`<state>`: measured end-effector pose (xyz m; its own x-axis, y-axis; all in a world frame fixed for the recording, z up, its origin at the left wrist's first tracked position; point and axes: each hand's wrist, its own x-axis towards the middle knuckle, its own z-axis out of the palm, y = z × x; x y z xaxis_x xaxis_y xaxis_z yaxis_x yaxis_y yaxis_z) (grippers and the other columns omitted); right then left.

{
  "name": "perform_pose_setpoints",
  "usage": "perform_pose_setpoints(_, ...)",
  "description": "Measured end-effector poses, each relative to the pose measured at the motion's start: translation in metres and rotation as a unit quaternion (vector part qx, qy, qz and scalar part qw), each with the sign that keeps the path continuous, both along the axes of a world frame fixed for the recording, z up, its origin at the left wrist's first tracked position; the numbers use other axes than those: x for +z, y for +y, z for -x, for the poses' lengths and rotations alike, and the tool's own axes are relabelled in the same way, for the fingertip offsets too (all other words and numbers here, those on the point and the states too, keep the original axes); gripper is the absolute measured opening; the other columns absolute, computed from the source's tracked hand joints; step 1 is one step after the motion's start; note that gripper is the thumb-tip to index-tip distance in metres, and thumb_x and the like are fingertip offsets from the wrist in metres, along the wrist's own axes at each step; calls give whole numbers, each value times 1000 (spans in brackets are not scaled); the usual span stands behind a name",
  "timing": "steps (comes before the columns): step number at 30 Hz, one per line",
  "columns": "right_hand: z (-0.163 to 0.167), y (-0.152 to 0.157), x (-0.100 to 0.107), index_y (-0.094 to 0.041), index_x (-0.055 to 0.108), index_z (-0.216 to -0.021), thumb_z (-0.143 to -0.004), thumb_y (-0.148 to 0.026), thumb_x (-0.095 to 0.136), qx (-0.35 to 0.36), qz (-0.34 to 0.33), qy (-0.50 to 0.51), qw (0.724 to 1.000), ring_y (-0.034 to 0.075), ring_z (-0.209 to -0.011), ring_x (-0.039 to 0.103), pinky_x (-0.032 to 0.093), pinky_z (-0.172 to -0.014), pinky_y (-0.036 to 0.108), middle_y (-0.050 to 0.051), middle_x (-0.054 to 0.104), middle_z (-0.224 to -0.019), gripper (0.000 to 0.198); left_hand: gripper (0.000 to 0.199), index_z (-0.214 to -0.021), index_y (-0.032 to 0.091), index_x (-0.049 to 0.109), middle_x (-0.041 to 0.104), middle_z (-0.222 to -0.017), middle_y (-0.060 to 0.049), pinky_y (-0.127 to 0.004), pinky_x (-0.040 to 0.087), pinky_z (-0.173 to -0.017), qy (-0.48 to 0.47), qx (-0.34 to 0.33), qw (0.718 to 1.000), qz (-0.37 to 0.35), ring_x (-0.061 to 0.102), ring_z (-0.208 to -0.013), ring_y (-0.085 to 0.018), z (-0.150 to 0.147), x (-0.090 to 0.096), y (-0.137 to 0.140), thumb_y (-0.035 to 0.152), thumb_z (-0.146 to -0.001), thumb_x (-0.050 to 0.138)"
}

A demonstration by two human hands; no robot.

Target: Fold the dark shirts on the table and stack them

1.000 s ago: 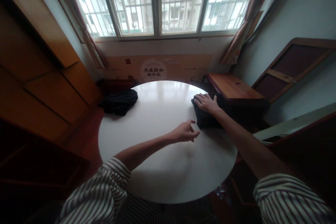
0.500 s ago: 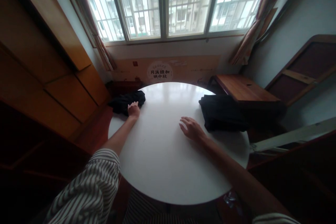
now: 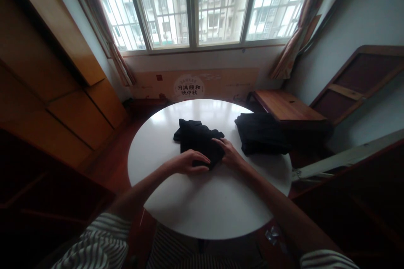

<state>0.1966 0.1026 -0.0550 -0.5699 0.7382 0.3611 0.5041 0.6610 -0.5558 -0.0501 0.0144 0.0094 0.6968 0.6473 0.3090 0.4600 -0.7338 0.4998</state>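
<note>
In front of me on the round white table (image 3: 151, 147) lies a bundle of black folded cloth (image 3: 198, 136), its kind hard to make out. My left hand (image 3: 192, 162) rests over its near left edge, fingers stretched out and thumb apart. At the cloth's right edge is my right hand (image 3: 229, 153), its extended fingers touching the fabric. The undersides of both hands are hidden. Just right of that hand, a larger neatly folded stack of black cloth (image 3: 261, 132) sits at the table's right side, untouched.
A wooden desk (image 3: 287, 105) stands behind the table to the right. A pale metal bar (image 3: 341, 162) runs near the table's right edge. Orange cabinets (image 3: 82, 113) line the left. Something clear and shiny (image 3: 272, 234) lies below the near right edge.
The black cloth bundle has come from the table's left edge to the middle, along with my left hand. My right hand now touches its right side.
</note>
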Motion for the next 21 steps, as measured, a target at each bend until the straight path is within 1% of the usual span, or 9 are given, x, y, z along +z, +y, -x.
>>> perform_pose_setpoints(3,0,-2,7,-23,58,-132,-63,-14,73,12,-14,27,999,33,-114,53,47,-97,46,13,53,-119,70,28,-113,19,70,71,-113,-12,-41,54,-97,-95,182,978,-25,67,-107,-23,23,14,33,36,-95,58)
perform_pose_setpoints(5,0,-5,13,-22,59,-127,-63,-22,78,45,-18,52,997,31,-107,54,48,-93,44,11,54,-113,67,42,-122,18,65,68,-119,-13,-44,52,-99,-107,306,946,-34,64,-112,-27,38,13,55,40,-87,69)
perform_pose_setpoints(6,0,-7,15,-22,59,-127,-65,-29,80,72,-9,65,995,29,-105,55,48,-92,43,10,54,-112,66,51,-125,18,63,68,-120,-14,-44,52,-98,-101,335,937,-19,63,-113,-28,45,9,64,43,-81,75)
perform_pose_setpoints(9,0,-9,18,-25,53,-132,-85,-53,62,111,68,130,983,24,-91,57,50,-83,39,7,56,-103,56,59,-121,17,63,68,-114,-13,-44,53,-94,-78,342,936,38,65,-107,-30,59,-4,77,45,-72,81)
perform_pose_setpoints(11,0,-8,17,-25,49,-136,-95,-57,44,57,102,166,979,21,-80,56,51,-78,38,4,55,-92,53,52,-117,18,63,67,-112,-11,-45,52,-95,-76,329,941,30,65,-105,-29,61,-10,77,42,-74,78)
perform_pose_setpoints(13,0,-5,16,-25,52,-134,-91,-60,51,-15,78,158,984,23,-84,55,50,-83,41,5,54,-92,56,42,-114,19,62,65,-113,-10,-44,51,-96,-91,302,949,-11,63,-106,-27,60,-9,72,37,-78,74)
perform_pose_setpoints(15,0,-3,15,-24,59,-125,-78,-59,70,-37,36,123,991,27,-101,54,47,-95,46,9,54,-105,60,34,-113,20,60,63,-114,-8,-41,51,-95,-126,271,953,-54,62,-106,-24,55,-2,65,33,-82,70)
perform_pose_setpoints(17,0,-3,17,-23,64,-113,-71,-58,76,-9,20,108,994,30,-114,50,43,-103,47,11,54,-116,56,31,-114,22,56,63,-113,-7,-39,50,-96,-184,259,944,-93,61,-106,-22,49,12,56,31,-86,66)
perform_pose_setpoints(21,1,-6,24,-20,62,-102,-79,-53,71,63,49,147,986,24,-103,57,48,-95,41,9,60,-107,41,32,-119,24,50,61,-122,-6,-38,46,-102,-315,250,905,-141,59,-115,-21,41,47,44,32,-90,62)
